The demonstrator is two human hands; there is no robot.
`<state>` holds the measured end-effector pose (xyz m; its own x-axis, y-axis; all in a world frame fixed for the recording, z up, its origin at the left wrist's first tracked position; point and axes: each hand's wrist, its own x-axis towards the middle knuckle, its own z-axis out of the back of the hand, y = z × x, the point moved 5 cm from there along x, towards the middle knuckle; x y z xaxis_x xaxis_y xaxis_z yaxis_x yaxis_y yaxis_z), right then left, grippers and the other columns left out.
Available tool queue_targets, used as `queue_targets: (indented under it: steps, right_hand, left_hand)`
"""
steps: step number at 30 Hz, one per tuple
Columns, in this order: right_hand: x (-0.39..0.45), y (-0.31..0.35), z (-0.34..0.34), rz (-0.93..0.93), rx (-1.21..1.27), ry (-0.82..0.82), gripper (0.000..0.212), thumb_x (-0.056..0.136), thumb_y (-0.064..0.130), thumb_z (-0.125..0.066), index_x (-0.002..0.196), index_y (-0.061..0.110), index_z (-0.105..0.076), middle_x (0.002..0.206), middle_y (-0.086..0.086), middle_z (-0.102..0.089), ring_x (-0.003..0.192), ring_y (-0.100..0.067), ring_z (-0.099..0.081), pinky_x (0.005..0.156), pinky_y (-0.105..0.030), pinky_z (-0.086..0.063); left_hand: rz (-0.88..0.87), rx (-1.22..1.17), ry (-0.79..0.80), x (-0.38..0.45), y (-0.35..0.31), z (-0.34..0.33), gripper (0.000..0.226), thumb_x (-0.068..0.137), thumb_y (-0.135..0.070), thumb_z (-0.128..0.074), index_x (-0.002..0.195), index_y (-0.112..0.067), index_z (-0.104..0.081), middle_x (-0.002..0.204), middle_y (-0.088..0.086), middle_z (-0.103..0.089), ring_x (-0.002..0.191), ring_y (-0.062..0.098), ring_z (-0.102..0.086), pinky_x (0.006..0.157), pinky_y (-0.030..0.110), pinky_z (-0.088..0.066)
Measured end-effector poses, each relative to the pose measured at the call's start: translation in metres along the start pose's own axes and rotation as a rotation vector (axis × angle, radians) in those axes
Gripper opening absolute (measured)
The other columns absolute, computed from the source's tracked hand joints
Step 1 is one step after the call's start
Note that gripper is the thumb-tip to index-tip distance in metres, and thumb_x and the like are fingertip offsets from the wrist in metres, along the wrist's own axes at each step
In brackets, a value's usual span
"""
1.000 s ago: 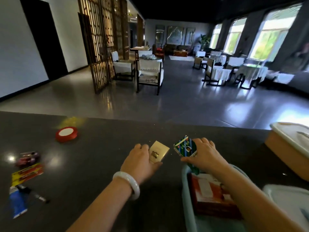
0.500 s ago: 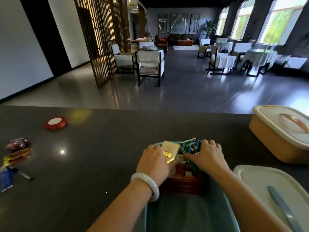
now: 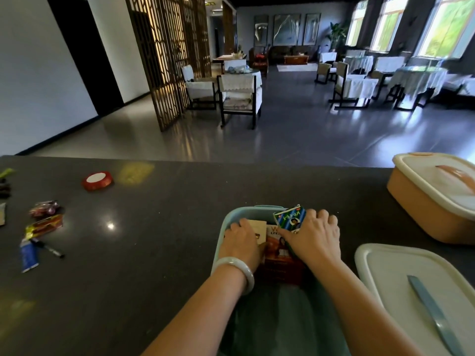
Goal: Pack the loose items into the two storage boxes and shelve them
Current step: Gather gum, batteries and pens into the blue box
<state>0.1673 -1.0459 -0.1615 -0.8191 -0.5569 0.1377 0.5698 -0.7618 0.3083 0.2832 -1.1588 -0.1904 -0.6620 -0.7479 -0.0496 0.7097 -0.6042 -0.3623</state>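
Now that both hands have come down into the blue box (image 3: 226,227), the left hand (image 3: 241,242) pinches a gold packet (image 3: 258,228) and the right hand (image 3: 312,236) grips a green packet (image 3: 289,218) over a red box (image 3: 279,263); release seems next. Left of them lie a tape roll (image 3: 97,180), pen (image 3: 47,249) and candy (image 3: 43,209); nothing blocks.

The surface (image 3: 154,253) is dark grey, finely speckled. The open box (image 3: 226,227) is pale blue-green, its lid (image 3: 385,268) white with a blue handle. The other box (image 3: 416,206) is peach, white-lidded. The ribbon roll (image 3: 97,180) is red. One card pack (image 3: 290,219) is green and blue; the other (image 3: 258,227) is tan.
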Motion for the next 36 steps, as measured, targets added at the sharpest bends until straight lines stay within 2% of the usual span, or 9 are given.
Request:
queue_targets:
  steps: [8,13,20,23,25,28,31,34,36]
  right_hand:
    - [-0.003,-0.004,0.002,-0.014,0.030,0.009,0.085,0.074,0.073,-0.058,0.132,0.012,-0.042,0.129,-0.009,-0.044,0.120,-0.027,-0.040,0.100,-0.039,-0.036]
    - [-0.004,-0.003,0.000,-0.002,0.012,0.049,0.084,0.075,0.070,-0.060,0.135,0.013,-0.040,0.132,-0.010,-0.043,0.124,-0.028,-0.038,0.104,-0.041,-0.035]
    - [-0.006,0.001,0.000,0.015,0.018,0.069,0.084,0.075,0.068,-0.062,0.135,0.014,-0.040,0.132,-0.009,-0.042,0.123,-0.027,-0.038,0.104,-0.041,-0.034]
    - [-0.004,0.007,0.000,0.016,0.061,0.039,0.085,0.074,0.070,-0.061,0.135,0.014,-0.039,0.131,-0.009,-0.042,0.122,-0.027,-0.037,0.103,-0.040,-0.034]
    - [-0.003,0.012,-0.002,0.013,0.109,0.014,0.084,0.074,0.069,-0.062,0.135,0.015,-0.039,0.129,-0.008,-0.043,0.119,-0.026,-0.038,0.101,-0.040,-0.034]
    - [0.000,0.018,-0.009,0.000,0.197,0.019,0.085,0.073,0.068,-0.064,0.135,0.016,-0.039,0.128,-0.007,-0.046,0.119,-0.025,-0.040,0.102,-0.039,-0.033]
    - [0.002,0.023,-0.017,0.026,0.250,0.031,0.079,0.074,0.064,-0.064,0.134,0.017,-0.042,0.128,-0.004,-0.050,0.120,-0.023,-0.041,0.104,-0.038,-0.031]
    - [0.000,0.024,-0.022,0.067,0.310,0.038,0.076,0.076,0.058,-0.068,0.136,0.020,-0.041,0.134,-0.002,-0.048,0.126,-0.022,-0.037,0.108,-0.040,-0.027]
    - [-0.001,0.024,-0.024,0.100,0.374,0.075,0.077,0.076,0.056,-0.069,0.138,0.023,-0.040,0.135,0.000,-0.045,0.128,-0.020,-0.035,0.108,-0.040,-0.027]
  left_hand:
    - [-0.157,-0.025,0.100,-0.002,0.007,0.002,0.073,0.079,-0.038,-0.075,0.137,-0.015,-0.037,0.142,0.004,-0.031,0.128,0.022,-0.038,0.105,0.035,-0.038]
    - [-0.336,0.113,0.046,-0.004,0.011,0.003,0.048,0.087,-0.020,-0.066,0.131,-0.019,-0.047,0.138,0.000,-0.041,0.128,0.019,-0.040,0.103,0.038,-0.043]
    - [-0.436,0.216,0.007,0.005,0.014,0.007,0.048,0.086,-0.033,-0.067,0.129,-0.020,-0.052,0.136,-0.002,-0.048,0.128,0.016,-0.039,0.108,0.033,-0.032]
    - [-0.376,-0.003,0.004,0.004,0.016,0.010,0.052,0.089,-0.040,-0.063,0.133,-0.019,-0.049,0.139,-0.003,-0.045,0.131,0.014,-0.035,0.108,0.030,-0.029]
    - [-0.323,-0.228,-0.029,0.003,0.015,0.015,0.040,0.095,-0.037,-0.054,0.131,-0.020,-0.051,0.134,-0.004,-0.048,0.127,0.010,-0.039,0.101,0.023,-0.030]
    - [-0.277,-0.415,-0.032,0.003,0.009,0.019,0.028,0.100,-0.033,-0.046,0.121,-0.020,-0.060,0.117,-0.005,-0.059,0.103,0.003,-0.052,0.082,0.011,-0.035]
    - [-0.170,-0.612,0.056,0.008,0.009,0.016,0.024,0.098,-0.039,-0.048,0.110,-0.024,-0.063,0.097,-0.012,-0.064,0.081,-0.006,-0.057,0.062,0.009,-0.039]
    - [-0.066,-0.825,0.084,0.011,0.014,0.010,0.016,0.093,-0.036,-0.060,0.102,-0.024,-0.065,0.094,-0.007,-0.070,0.081,0.000,-0.065,0.071,0.015,-0.051]
    - [-0.012,-0.955,0.085,0.010,0.016,0.010,0.016,0.091,-0.030,-0.065,0.101,-0.019,-0.068,0.094,0.001,-0.073,0.088,0.015,-0.070,0.085,0.039,-0.056]
